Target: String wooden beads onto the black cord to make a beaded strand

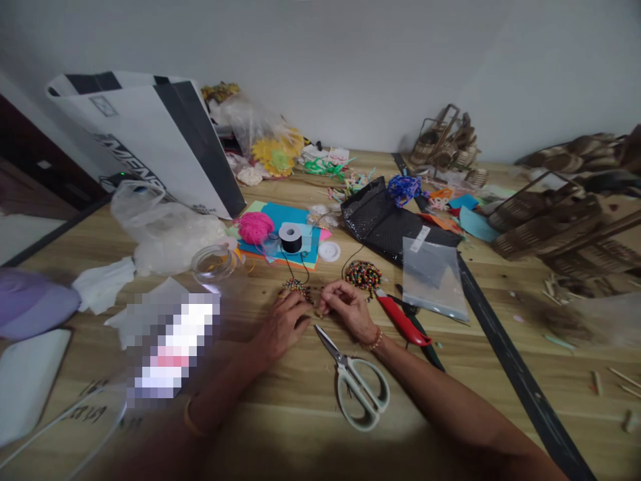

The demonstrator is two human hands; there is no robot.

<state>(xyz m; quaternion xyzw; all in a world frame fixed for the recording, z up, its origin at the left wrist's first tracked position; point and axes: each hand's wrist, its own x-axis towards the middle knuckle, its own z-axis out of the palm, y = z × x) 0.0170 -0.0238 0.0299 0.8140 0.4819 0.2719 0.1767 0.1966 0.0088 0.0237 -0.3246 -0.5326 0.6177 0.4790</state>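
My left hand [286,324] rests low on the table, its fingers bent over a beaded cord [296,288] of small multicoloured beads; the fingertips are partly hidden. My right hand [348,307] is closed in a pinch just right of it, holding something too small to make out. Black cord runs from a spool [290,237] down to the beads by my left hand. A coiled pile of bead strands [364,277] lies beyond my right hand. Scissors [358,387] with pale handles lie below my hands, tips toward them. A red-handled cutter [403,321] sits beside my right wrist.
Pink yarn [255,228] and coloured paper [280,212] lie behind the spool. A black padded mailer [395,224] and a clear plastic bag [435,277] are at the right. A large paper bag [150,140] stands back left; wooden baskets [565,217] are far right. A blurred-out bright object [175,351] lies left.
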